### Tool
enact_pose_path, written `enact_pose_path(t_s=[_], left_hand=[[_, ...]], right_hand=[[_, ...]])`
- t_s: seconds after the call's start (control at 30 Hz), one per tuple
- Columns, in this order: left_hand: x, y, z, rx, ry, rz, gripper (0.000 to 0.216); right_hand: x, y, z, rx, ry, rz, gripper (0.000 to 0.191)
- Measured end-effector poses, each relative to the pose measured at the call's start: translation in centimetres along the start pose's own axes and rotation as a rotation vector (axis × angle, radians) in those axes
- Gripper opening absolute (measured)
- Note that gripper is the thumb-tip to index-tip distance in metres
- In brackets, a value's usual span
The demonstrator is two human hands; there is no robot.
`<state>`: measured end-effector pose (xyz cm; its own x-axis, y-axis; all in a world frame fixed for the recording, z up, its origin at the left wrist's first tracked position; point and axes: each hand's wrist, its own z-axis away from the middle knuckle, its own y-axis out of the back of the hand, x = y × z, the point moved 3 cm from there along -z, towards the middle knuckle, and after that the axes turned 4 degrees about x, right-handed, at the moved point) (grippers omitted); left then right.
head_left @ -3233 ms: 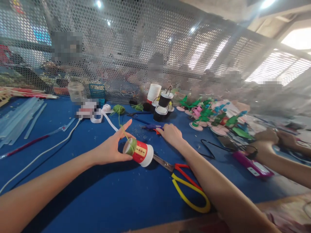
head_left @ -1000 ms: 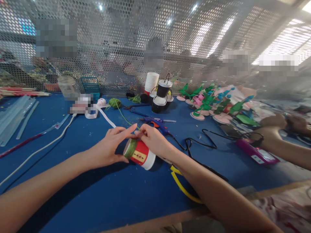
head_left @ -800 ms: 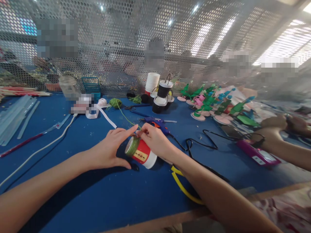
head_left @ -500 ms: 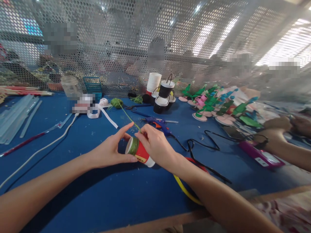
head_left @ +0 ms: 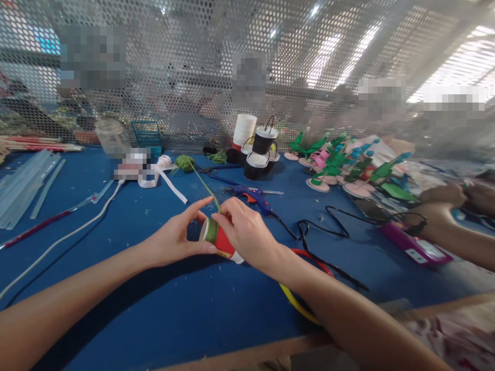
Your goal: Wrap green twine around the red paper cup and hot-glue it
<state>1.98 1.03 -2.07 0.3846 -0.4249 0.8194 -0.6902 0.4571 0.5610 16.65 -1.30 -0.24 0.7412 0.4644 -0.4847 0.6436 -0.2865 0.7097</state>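
Fingers [head_left: 200, 249] half spread, left hand [head_left: 174, 234] holds one cup [head_left: 223, 244]; fingers together, right hand [head_left: 247, 232] pinches one green strand [head_left: 209, 189].

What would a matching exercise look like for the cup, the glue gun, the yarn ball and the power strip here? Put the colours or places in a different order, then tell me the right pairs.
Things:
1. Cup
2. Glue gun
3. Yarn ball
4. Power strip

Colours and places:
A. Purple
B. Round and green
C. Between the left hand and the right hand
D. Blue and orange

Right pairs: 1-C, 2-D, 3-B, 4-A.
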Motion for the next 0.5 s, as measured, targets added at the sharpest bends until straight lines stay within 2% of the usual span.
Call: enact_pose_path(t_s=[0.23,0.5], left_hand=[[0.15,0.2,-0.06,0.011,-0.008,-0.004,0.085],[0.59,0.38,0.0,0.038,-0.104,-0.095,0.086]], right_hand=[[0.25,0.3,-0.34,-0.023,-0.025,-0.091,0.024],[0.66,0.15,-0.61,-0.071,-0.076,-0.139,0.02]])
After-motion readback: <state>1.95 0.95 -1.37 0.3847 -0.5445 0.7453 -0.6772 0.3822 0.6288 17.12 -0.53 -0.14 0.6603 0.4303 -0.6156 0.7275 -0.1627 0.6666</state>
